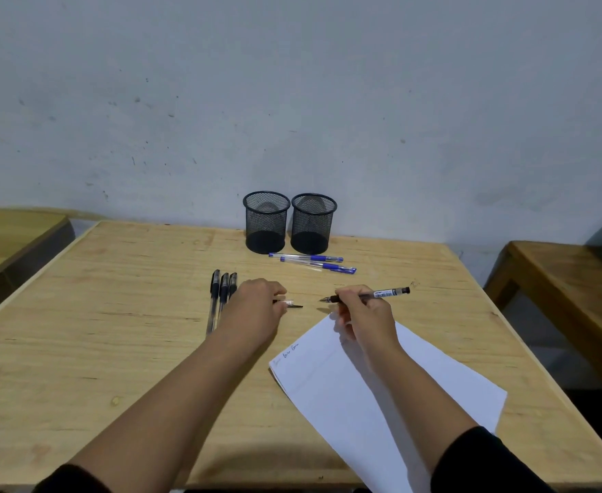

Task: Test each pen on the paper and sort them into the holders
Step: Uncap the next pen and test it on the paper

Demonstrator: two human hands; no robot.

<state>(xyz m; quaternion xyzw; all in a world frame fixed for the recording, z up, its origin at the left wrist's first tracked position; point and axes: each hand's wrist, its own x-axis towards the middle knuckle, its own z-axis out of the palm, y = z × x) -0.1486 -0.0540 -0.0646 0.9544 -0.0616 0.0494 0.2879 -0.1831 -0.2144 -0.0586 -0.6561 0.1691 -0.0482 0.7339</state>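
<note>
My right hand [362, 309] grips an uncapped black pen [381, 294], tip pointing left just above the table. My left hand [257, 304] holds the pen's clear cap [290, 303], a short gap from the tip. A white paper [370, 386] with small scribbles near its left corner lies under my right forearm. Three black pens [220, 297] lie side by side left of my left hand. Two blue pens [313, 262] lie in front of two black mesh holders [266, 222] [313, 224], which stand side by side against the wall and look empty.
The wooden table [114, 314] stands against a grey wall. Another wooden surface [8, 233] is at the far left and a wooden bench [570, 272] at the right, with a gap to the floor between.
</note>
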